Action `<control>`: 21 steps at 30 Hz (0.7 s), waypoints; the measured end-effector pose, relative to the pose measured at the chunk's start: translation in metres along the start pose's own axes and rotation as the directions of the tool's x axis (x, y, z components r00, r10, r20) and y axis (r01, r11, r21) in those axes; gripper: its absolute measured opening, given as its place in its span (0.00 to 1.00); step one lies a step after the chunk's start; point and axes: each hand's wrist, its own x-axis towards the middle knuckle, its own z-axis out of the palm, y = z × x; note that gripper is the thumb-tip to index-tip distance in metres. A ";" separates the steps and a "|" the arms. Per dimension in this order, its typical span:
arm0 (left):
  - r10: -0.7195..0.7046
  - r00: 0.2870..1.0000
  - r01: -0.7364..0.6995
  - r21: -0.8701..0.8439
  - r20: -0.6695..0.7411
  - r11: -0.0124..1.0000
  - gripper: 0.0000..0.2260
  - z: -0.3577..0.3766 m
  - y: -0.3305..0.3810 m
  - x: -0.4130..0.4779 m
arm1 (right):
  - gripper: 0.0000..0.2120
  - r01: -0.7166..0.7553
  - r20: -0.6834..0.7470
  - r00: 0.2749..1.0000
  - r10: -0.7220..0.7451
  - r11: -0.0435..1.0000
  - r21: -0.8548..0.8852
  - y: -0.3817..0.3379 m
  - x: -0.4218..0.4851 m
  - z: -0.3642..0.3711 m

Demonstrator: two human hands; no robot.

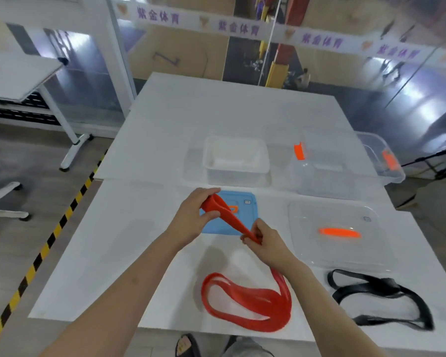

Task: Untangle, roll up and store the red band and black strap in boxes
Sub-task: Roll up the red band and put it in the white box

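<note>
Red band (255, 297) stretched between both hands, slack loops on counter (129, 253).
Left hand (191, 217) grips the folded end at 10 o'clock and right hand (268, 243) pinches it at 4, so the held stretch runs 10-to-4 over blue lid (247, 220). Rest drops toward 6. Black strap (386, 286) lies apart at 4; white box (236, 163) sits at 12, path looks open.

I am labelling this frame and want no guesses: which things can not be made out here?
In the head view:
- The red band passes behind the right hand; that stretch is hidden.
- The left hand and the band cover part of the blue lid.
- The black strap is blurred; knots cannot be told.
- The label on the clear lid is too small to read.
</note>
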 end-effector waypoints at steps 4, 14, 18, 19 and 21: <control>0.050 0.999 -0.050 0.006 -0.021 0.999 0.20 -0.022 0.027 0.001 | 0.15 0.045 -0.082 0.996 -0.034 0.989 0.138 -0.032 -0.013 -0.027; 0.052 0.985 -0.062 -0.056 -0.165 0.997 0.17 -0.052 0.053 -0.021 | 0.15 0.217 -0.128 0.973 -0.190 0.942 0.257 -0.104 -0.040 -0.054; 0.096 0.986 -0.090 0.047 -0.140 0.995 0.17 -0.063 0.057 -0.028 | 0.14 0.242 -0.157 0.967 -0.202 0.921 0.304 -0.116 -0.043 -0.051; 0.101 0.988 -0.091 0.089 -0.119 0.992 0.17 -0.065 0.059 -0.028 | 0.14 0.253 -0.175 0.963 -0.205 0.911 0.326 -0.118 -0.043 -0.050; 0.092 0.994 -0.083 0.148 -0.053 0.986 0.18 -0.068 0.061 -0.027 | 0.14 0.284 -0.223 0.951 -0.213 0.888 0.361 -0.121 -0.042 -0.050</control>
